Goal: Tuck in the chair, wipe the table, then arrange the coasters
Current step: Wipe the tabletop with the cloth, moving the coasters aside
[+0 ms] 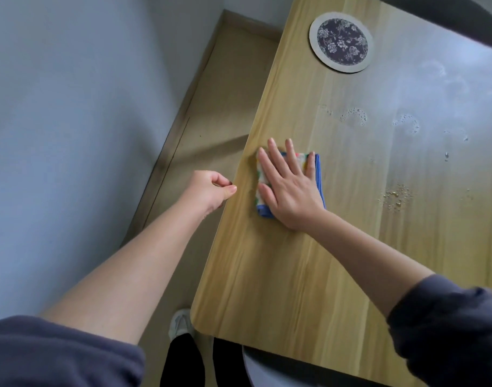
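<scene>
My right hand [288, 188] lies flat with straight fingers on a folded blue and patterned cloth [319, 174], pressing it onto the wooden table [281, 275] near its left edge. My left hand [210, 191] hovers just off that edge with its fingers loosely curled, holding nothing. A round coaster [342, 41] with a dark floral centre lies at the far side of the table. Water droplets and crumbs [397, 198] speckle the top to the right of the cloth. A grey chair seat [267, 372] shows under the near edge.
A dark chair back [460, 15] stands at the far right corner. A pale wall [71, 107] and a strip of beige floor [211, 107] run along the table's left side. My shoe [180, 324] stands on the floor by the near corner.
</scene>
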Demonstrator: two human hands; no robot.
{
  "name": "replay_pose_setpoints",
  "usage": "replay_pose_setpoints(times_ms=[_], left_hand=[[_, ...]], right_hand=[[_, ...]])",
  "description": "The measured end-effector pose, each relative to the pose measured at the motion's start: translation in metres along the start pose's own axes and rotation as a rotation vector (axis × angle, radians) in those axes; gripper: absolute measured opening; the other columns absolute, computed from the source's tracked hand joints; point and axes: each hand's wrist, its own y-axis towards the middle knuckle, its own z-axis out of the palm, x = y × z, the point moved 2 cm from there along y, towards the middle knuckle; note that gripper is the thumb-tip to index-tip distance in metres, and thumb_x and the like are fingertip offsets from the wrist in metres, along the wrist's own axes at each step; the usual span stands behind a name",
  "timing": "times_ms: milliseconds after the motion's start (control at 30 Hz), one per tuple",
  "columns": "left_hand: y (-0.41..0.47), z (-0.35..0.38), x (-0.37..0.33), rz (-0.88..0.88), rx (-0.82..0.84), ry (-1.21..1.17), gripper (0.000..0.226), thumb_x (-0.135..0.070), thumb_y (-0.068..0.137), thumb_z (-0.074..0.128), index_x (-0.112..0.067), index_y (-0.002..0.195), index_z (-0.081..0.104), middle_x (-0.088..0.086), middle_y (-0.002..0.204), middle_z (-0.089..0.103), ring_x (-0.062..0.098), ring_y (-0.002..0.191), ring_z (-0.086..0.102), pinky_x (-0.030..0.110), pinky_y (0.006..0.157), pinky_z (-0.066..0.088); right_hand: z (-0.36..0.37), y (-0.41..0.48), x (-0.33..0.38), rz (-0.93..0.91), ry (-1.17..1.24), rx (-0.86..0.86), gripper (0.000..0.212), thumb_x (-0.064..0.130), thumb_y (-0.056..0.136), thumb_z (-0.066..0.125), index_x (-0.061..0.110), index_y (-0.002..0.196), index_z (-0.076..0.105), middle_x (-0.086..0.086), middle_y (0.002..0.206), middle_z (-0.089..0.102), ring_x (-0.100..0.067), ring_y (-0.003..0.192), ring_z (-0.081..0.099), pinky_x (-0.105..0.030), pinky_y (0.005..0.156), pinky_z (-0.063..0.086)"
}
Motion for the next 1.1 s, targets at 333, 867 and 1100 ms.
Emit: replay_pose_setpoints(times_ms=[333,867,1100], left_hand=[[0.002,0.001,0.004,-0.020,0.008,-0.009,0.009,-0.026,0.087,0.069,-0.019,0.087,0.064,-0.007,0.074,0.060,0.006,0.058,0.054,0.006,0.039,0.034],[0.002,-0.004,-0.017,0.010,0.061,0.267,0.011,-0.027,0.088,0.067,-0.017,0.089,0.062,-0.002,0.076,0.062,0.012,0.068,0.058,0.020,0.050,0.034],[0.027,-0.013,-0.041,-0.026,0.249,0.388,0.014,-0.034,0.086,0.066,-0.020,0.087,0.063,0.002,0.094,0.072,0.020,0.087,0.069,0.029,0.076,0.049]], right_hand=[[-0.035,0.159,-0.054,0.301,0.080,-0.078,0.062,0.042,0.098,0.013,0.024,0.157,0.004,0.000,0.165,-0.004,-0.030,0.150,-0.012,-0.067,0.113,-0.008],[-0.004,0.010,-0.016,0.055,0.029,-0.025,0.062,0.046,0.099,0.017,0.025,0.157,0.009,0.005,0.165,0.000,-0.025,0.151,-0.010,-0.063,0.116,-0.005],[-0.030,0.106,-0.101,0.479,0.130,-0.099,0.061,0.041,0.098,0.018,0.024,0.156,0.008,0.004,0.165,-0.003,-0.026,0.151,-0.010,-0.066,0.114,-0.006]])
